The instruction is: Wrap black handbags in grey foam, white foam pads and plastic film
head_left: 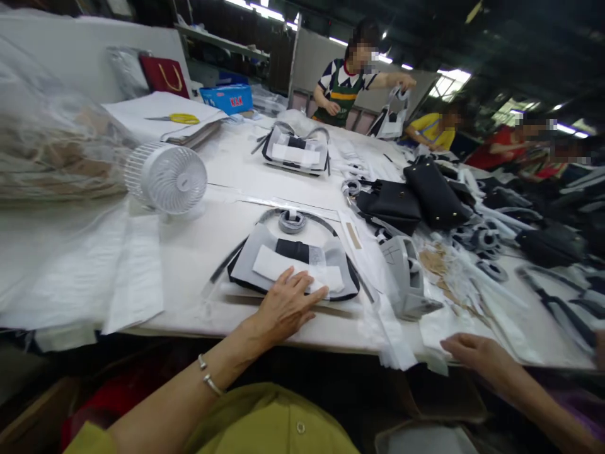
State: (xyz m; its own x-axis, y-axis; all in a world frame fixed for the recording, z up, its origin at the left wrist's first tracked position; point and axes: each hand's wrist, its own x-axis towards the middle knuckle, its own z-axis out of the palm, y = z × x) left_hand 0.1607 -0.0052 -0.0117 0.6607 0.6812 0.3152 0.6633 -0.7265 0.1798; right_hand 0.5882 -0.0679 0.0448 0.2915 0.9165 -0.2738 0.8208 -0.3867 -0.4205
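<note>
Your left grip [289,304] lies spread on the bag [293,250]; your right grip [478,354], I can't tell. The blue box [227,99] reads "KAK".

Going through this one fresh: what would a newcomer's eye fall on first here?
Probably first the grey-and-black wrapped bag in the middle, near the table's front edge, with the left hand spread over the white strip on it. Next, the white fan beyond it to the left, and the unwrapped black bags lying among coiled straps on the right.
</note>
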